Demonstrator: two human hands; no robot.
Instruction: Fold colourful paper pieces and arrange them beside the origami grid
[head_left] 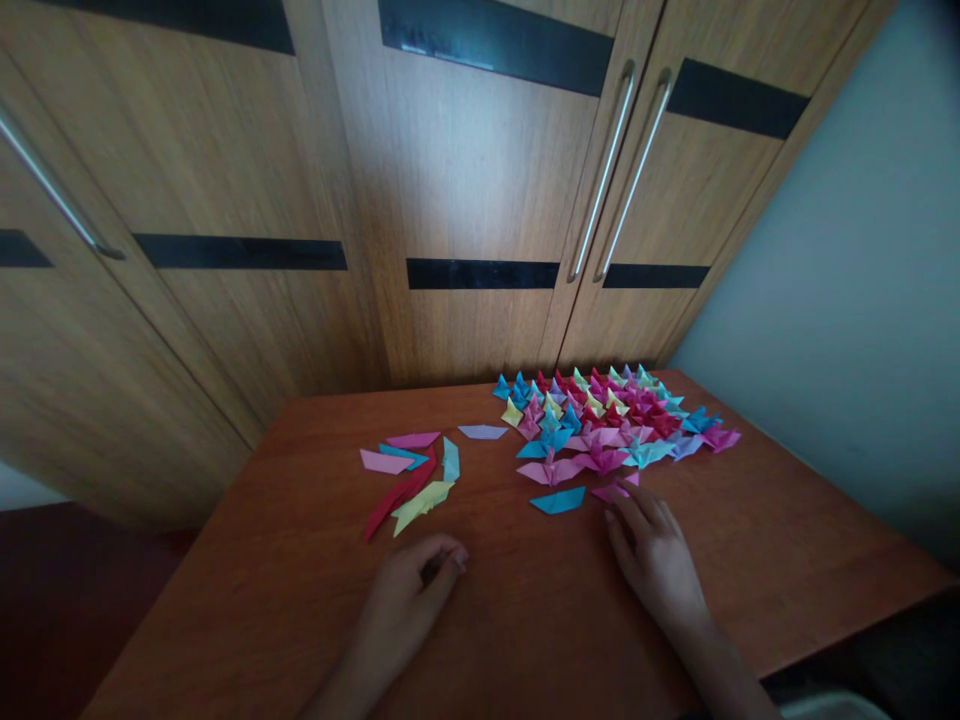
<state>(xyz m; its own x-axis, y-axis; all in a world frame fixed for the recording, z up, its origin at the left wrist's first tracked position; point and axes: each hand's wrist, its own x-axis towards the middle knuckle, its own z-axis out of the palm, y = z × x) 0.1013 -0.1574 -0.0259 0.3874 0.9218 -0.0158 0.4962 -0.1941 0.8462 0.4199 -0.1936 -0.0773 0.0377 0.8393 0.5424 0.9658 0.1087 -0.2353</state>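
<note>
A wooden wardrobe with dark bands fills the far side, a pale wall stands to its right, and a reddish-brown table spreads out in front. On the table's far right sits a crowd of folded paper birds in tight rows, pink, blue, red and yellow. The right hand comes in from the lower right, palm down, fingers reaching forward and slightly left; the left hand lies near the front, half curled, thumb tip close to the forefinger. No paper shows in the left hand, though its inside is hidden. Just beyond it is a loose scatter of flat folded strips, among them a yellow strip and a red strip. A blue strip lies between the hands, nearer the right one. The pink piece is right under the right hand's fingertips, in front of the birds, its long axis running mostly sideways across those fingers. The right hand is far nearer to it; from the left hand it lies ahead and well to the right. The right fingers are only slightly bent and touch it; whether they pinch it or merely rest there, I cannot tell.
</note>
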